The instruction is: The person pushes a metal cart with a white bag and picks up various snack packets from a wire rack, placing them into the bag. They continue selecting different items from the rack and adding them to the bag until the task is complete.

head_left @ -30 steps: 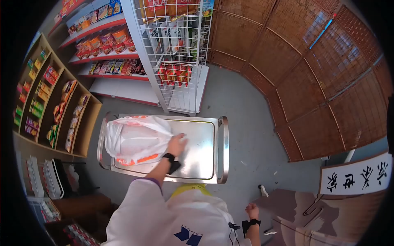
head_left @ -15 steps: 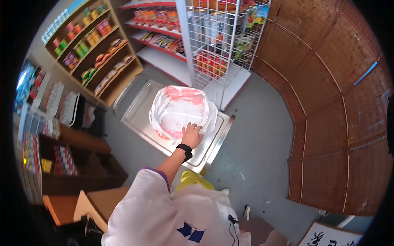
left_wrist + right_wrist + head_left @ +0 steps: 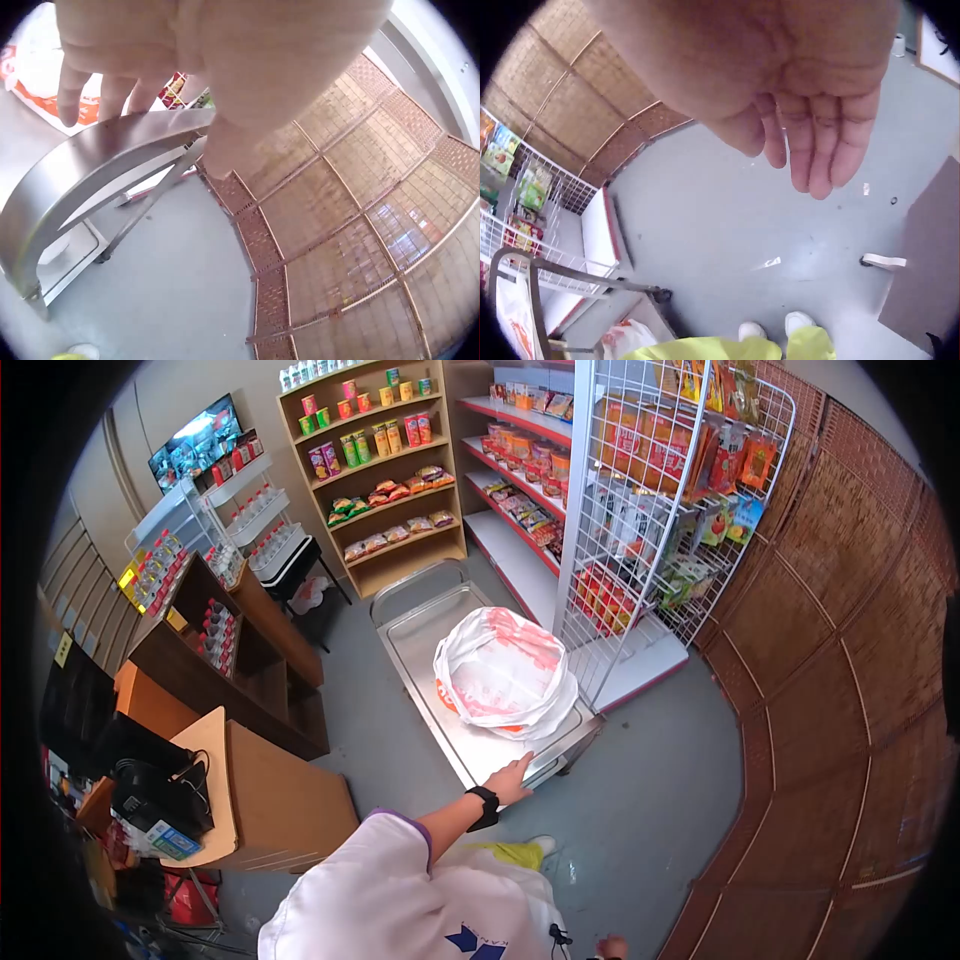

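Note:
A white plastic bag with orange-red print sits bunched on the top of a stainless steel cart. In the head view my left hand reaches to the cart's near end, beside the bag. The left wrist view has this hand over the cart's curved metal handle, fingers extended on the bag's side and thumb pointing down on the other. My right hand hangs over the floor with fingers loosely straight, holding nothing. Only a bit of it shows at the head view's bottom edge.
A white wire rack of packaged snacks stands just beyond the cart, with a wooden snack shelf at the back. Woven screens line the right. A wooden counter stands left. Another printed bag lies low in the cart.
My left hand has come off the bag to the cart's end handle. The head view has turned left, bringing the counter and drink shelves into sight. The right hand has dropped toward the frame's edge.

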### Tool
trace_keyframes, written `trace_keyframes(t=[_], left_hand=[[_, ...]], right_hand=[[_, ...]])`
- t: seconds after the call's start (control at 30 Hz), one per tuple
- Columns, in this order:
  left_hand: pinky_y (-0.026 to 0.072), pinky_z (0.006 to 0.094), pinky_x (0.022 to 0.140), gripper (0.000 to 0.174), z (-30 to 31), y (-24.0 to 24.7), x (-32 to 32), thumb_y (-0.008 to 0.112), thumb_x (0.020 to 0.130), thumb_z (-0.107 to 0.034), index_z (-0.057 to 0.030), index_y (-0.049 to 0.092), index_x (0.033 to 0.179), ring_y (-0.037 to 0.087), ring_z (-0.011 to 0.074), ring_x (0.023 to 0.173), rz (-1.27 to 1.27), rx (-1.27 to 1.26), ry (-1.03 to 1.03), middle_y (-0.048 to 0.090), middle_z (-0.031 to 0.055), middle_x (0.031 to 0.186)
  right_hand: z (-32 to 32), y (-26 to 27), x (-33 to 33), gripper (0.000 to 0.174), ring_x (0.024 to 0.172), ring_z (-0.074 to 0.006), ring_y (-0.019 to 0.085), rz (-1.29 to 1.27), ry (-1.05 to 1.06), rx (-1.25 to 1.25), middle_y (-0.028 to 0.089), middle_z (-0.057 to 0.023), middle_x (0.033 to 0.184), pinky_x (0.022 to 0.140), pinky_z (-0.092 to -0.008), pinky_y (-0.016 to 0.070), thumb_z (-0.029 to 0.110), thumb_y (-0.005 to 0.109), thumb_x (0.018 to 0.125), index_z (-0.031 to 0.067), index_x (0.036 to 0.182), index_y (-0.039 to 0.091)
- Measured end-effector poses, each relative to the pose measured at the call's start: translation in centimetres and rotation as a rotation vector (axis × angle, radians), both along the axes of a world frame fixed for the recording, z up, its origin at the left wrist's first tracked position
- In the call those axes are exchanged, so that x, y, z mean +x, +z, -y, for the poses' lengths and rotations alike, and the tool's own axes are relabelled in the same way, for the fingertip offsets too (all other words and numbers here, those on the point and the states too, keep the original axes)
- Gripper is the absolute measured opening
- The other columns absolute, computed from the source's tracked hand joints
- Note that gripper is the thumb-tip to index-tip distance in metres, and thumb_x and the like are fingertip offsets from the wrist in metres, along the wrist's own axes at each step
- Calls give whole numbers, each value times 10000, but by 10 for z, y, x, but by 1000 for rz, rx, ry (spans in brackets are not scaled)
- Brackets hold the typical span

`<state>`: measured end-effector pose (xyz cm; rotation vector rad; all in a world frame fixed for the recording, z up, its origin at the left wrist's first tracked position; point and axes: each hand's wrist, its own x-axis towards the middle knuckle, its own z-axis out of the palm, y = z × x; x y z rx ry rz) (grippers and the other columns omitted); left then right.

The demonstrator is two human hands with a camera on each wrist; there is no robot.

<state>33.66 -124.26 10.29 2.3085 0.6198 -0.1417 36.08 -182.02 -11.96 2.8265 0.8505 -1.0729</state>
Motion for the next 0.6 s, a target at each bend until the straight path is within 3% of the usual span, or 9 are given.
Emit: trace_keyframes(t=[0.03, 0.1, 0.17, 0.23, 0.3, 0.43, 0.5, 0.6], left_hand=[[456, 464, 896, 883, -2, -4, 6, 700, 760, -255, -145, 158, 1447, 536, 403, 1082, -16, 10, 24, 476, 229, 1255], [455, 451, 900, 922, -4, -18, 20, 716, 736, -229, -119, 137, 1446, 541, 406, 1075, -47, -39, 6, 474, 257, 1246], [469, 450, 871, 893, -1, -32, 35, 702, 736, -210, -87, 154, 1431, 550, 412, 1055, -69, -28, 17, 490, 262, 1221], [485, 445, 836, 821, 5, -9, 46, 648, 741, -136, -63, 183, 1413, 565, 415, 1021, -195, 66, 7, 504, 257, 1205], [492, 442, 815, 760, -3, -20, 45, 572, 743, -59, -66, 203, 1407, 577, 406, 1005, -156, 61, -30, 503, 257, 1213], [478, 448, 826, 717, -9, -25, 47, 505, 754, -7, -77, 216, 1406, 577, 402, 1007, -88, 2, -42, 518, 261, 1195], [474, 446, 834, 722, -12, -28, 51, 503, 747, 4, -75, 216, 1405, 573, 411, 1009, -79, 3, -18, 532, 266, 1165], [474, 460, 795, 726, -9, -25, 52, 522, 768, -37, -81, 196, 1415, 592, 404, 957, -129, -49, -19, 487, 280, 1244]], right_hand=[[-6, -21, 23, 187, 727, -227, 641, 172, 457, 76, 669, -100, 827, 600, -405, 509, 214, 670, 783, 56, 878, 639], [-89, 20, 53, 230, 684, -194, 646, -524, -1062, 528, 676, -118, 850, 568, -338, 516, 227, 604, 856, 30, 975, 612], [-152, 55, 101, 225, 669, -195, 639, -490, -811, 579, 642, -100, 761, 553, -277, 519, 185, 565, 881, -6, 991, 613], [-212, 86, 149, 266, 722, -211, 659, -418, -520, 682, 672, -145, 892, 626, -333, 533, 220, 563, 892, 14, 1059, 584], [-275, 126, 187, 255, 753, -275, 651, -111, -227, 762, 664, -144, 835, 707, -362, 530, 177, 574, 872, 13, 1066, 601], [-391, 243, 230, 375, 1008, -345, 567, -86, 129, 656, 595, -165, 1054, 877, -411, 468, 158, 631, 831, 55, 1180, 539], [-432, 266, 245, 486, 1148, -328, 478, 35, 317, 638, 507, -161, 1198, 942, -403, 426, 151, 669, 794, 65, 1237, 488], [-470, 272, 260, 568, 1179, -338, 446, 205, 498, 740, 473, -156, 1248, 988, -401, 389, 106, 708, 741, 58, 1251, 463]])
